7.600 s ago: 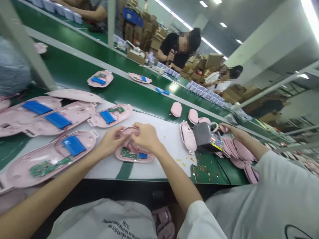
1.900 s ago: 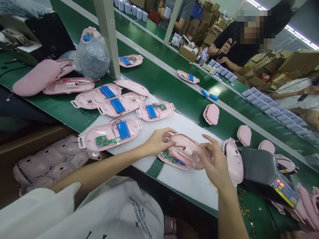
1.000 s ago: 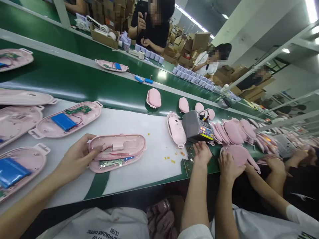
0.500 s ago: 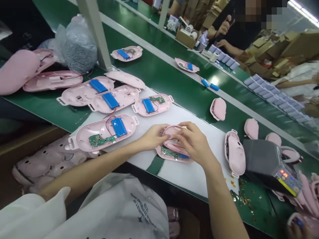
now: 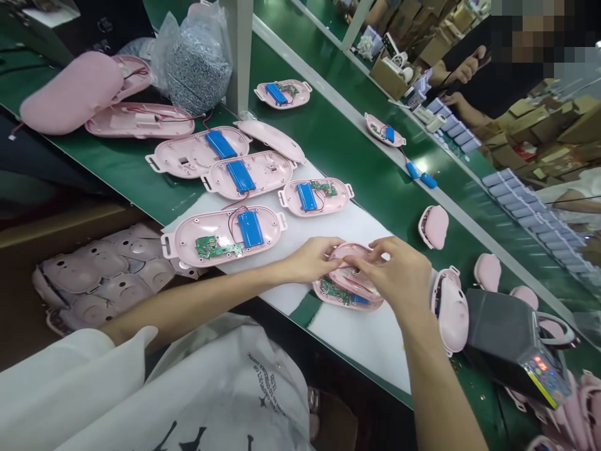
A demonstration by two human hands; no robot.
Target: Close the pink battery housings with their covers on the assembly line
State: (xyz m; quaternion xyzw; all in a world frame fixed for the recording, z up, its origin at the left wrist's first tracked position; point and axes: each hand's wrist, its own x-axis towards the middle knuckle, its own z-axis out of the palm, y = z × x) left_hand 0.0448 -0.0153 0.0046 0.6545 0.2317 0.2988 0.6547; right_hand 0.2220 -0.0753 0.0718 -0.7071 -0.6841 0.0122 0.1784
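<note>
My left hand (image 5: 313, 259) grips the left edge of a small pink shell (image 5: 359, 282), thumb over its inner side. On the shell's upper right, my right hand (image 5: 397, 269) has its thumb and fingers pressed together; whatever is between those fingertips is too small to make out. Beneath the held shell lies a pink casing (image 5: 326, 299) with a green circuit board (image 5: 335, 290) and a blue battery, partly covered. To the left, an open pink casing (image 5: 206, 227) shows a blue battery (image 5: 250, 228) and a green board.
More open pink casings (image 5: 317, 197) lie on the white sheet and green table (image 5: 328, 150). A dark grey device (image 5: 500, 329) with a lit display stands at right, beside a closed casing (image 5: 454, 313). A metal post (image 5: 238, 56) rises at upper left. Across the table is a person (image 5: 488, 75).
The whole view has shifted, so the table items appear farther right. My right hand's fingers have drawn in on the shell's upper edge, while my left hand keeps its grip.
</note>
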